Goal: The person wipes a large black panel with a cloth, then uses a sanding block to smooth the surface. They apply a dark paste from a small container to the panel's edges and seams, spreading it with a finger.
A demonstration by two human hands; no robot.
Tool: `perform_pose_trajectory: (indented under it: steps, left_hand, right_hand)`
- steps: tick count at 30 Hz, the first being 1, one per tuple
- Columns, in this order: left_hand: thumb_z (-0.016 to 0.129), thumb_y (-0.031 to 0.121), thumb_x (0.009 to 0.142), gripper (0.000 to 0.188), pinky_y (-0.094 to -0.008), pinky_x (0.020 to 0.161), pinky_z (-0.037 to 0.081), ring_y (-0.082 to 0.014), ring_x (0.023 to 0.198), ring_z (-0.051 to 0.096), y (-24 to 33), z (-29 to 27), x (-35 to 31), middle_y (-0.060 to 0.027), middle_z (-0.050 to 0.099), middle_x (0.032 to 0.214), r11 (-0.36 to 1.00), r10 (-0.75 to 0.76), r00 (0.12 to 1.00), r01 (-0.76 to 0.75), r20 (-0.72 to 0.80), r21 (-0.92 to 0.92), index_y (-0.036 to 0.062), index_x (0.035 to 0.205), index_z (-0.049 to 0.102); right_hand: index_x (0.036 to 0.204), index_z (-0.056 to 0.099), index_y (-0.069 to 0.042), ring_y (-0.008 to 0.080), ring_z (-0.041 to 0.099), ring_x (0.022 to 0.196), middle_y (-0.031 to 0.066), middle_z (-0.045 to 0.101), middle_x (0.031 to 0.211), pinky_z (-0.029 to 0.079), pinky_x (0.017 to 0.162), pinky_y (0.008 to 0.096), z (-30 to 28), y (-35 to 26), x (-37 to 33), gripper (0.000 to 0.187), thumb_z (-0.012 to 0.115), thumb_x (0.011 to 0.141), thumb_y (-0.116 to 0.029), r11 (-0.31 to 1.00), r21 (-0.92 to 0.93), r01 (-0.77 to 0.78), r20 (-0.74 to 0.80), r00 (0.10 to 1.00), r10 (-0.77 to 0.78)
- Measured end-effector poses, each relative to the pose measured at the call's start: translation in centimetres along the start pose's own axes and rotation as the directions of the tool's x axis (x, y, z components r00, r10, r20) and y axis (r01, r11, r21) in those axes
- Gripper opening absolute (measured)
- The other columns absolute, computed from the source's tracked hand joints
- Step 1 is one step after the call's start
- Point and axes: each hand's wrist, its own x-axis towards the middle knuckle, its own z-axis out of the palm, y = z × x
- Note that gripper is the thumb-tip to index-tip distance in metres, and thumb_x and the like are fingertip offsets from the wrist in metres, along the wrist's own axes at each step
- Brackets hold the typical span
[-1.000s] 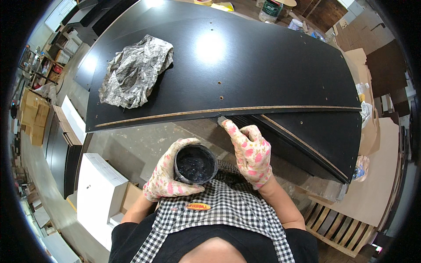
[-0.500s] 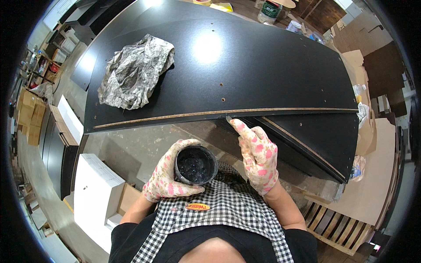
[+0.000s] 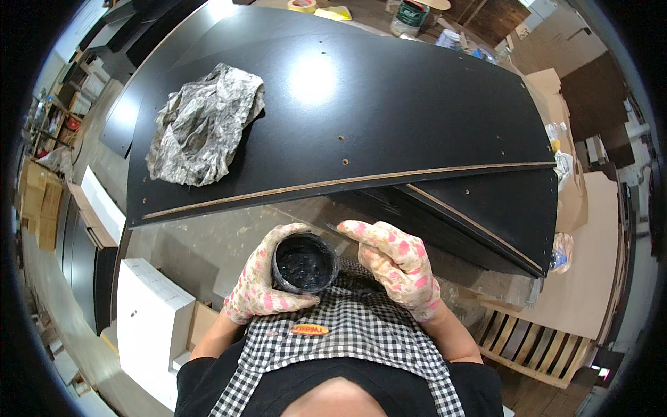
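Observation:
My left hand [image 3: 258, 281], in a floral-patterned glove, wraps round a round black cup [image 3: 276, 267] in front of my apron. Dark, wet-looking stuff [image 3: 304, 263] coats the inside of the cup. My right hand [image 3: 403, 267], gloved alike, is closed just right of the cup, its index finger pointing toward the rim. Whatever its fingers pinch is hidden. Beyond both hands lies a large black panel [image 3: 389, 104] with a bare brown strip [image 3: 333, 183] along its near edge. A crumpled, stained grey cloth [image 3: 205, 128] rests on the panel's left part.
Under the large panel, another black panel [image 3: 507, 205] sticks out at the right. A white box-like piece [image 3: 149, 313] stands at the lower left. To the right are a slatted wooden pallet [image 3: 531, 347] and brown board [image 3: 583, 271]. A green-labelled tub [image 3: 408, 17] stands beyond the panel.
My right hand has drawn back from the panel's near edge toward the cup. A small grey tip that showed at its fingertip is now out of sight. My left hand still holds the cup.

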Motion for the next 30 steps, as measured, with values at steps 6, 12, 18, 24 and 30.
perform_pose_trajectory:
  steps: [6, 12, 18, 24, 30]
  left_hand:
    - [0.091, 0.023, 0.044, 0.108, -0.039, 0.109, 0.039, -0.0243, 0.123, 0.054, 0.7, -0.1, 1.2, -0.0122, 0.056, 0.13, 0.99, -0.137, 0.99, 0.137, 0.014, -0.015, 0.0012, 0.14, 0.046]
    - [0.094, 0.018, 0.055, 0.098, -0.0386, 0.11, 0.04, -0.025, 0.126, 0.054, 0.2, -1.0, 2.5, -0.0128, 0.056, 0.132, 1.0, -0.021, 0.991, 0.018, 0.132, 0.025, 0.0024, 0.139, 0.047]
    - [0.094, 0.021, 0.057, 0.094, -0.0396, 0.108, 0.043, -0.026, 0.125, 0.055, -1.2, -2.5, 3.2, -0.0127, 0.056, 0.132, 0.996, 0.032, 0.98, -0.047, 0.195, 0.073, 0.003, 0.138, 0.048]
    - [0.095, 0.018, 0.058, 0.096, -0.0404, 0.109, 0.042, -0.0255, 0.125, 0.055, -2.5, -1.1, 4.8, -0.0124, 0.055, 0.132, 0.988, 0.131, 0.933, -0.095, 0.334, -0.124, 0.0049, 0.139, 0.045]
    - [0.094, 0.014, 0.059, 0.092, -0.0397, 0.11, 0.041, -0.0229, 0.127, 0.052, -2.7, 1.8, 4.9, -0.0108, 0.053, 0.133, 0.957, 0.131, 0.922, -0.02, 0.365, -0.29, 0.0061, 0.136, 0.046]
  right_hand:
    - [0.126, 0.066, -0.005, 0.0227, 0.064, 0.069, 0.0114, 0.066, 0.089, 0.051, 0.062, 0.0306, -0.7, -0.7, -1.8, 0.044, 0.065, 0.083, 0.007, 0.944, -0.291, 0.154, 0.025, 0.988, -0.154]
    - [0.124, 0.069, -0.012, 0.024, 0.064, 0.069, 0.0102, 0.064, 0.086, 0.051, 0.058, 0.0329, -0.5, -0.4, -4.0, 0.047, 0.071, 0.079, -0.002, 0.823, -0.546, 0.155, 0.038, 0.986, -0.161]
    - [0.119, 0.072, -0.01, 0.0214, 0.064, 0.069, 0.0078, 0.065, 0.085, 0.051, 0.059, 0.0309, -0.1, -1.2, -6.3, 0.034, 0.064, 0.087, -0.001, 0.624, -0.778, 0.066, -0.01, 0.993, -0.117]
    - [0.122, 0.066, 0.0, 0.0082, 0.056, 0.063, 0.0007, 0.062, 0.073, 0.044, 0.057, 0.0244, 2.1, -2.4, -7.8, 0.026, 0.058, 0.098, -0.006, 0.934, 0.046, -0.354, -0.351, 0.87, 0.347]
    - [0.125, 0.061, 0.003, 0.0038, 0.053, 0.061, -0.0012, 0.062, 0.072, 0.041, 0.053, 0.0191, 0.6, -2.0, -10.5, 0.029, 0.055, 0.102, -0.015, 0.7, 0.34, -0.628, -0.46, 0.539, 0.706]
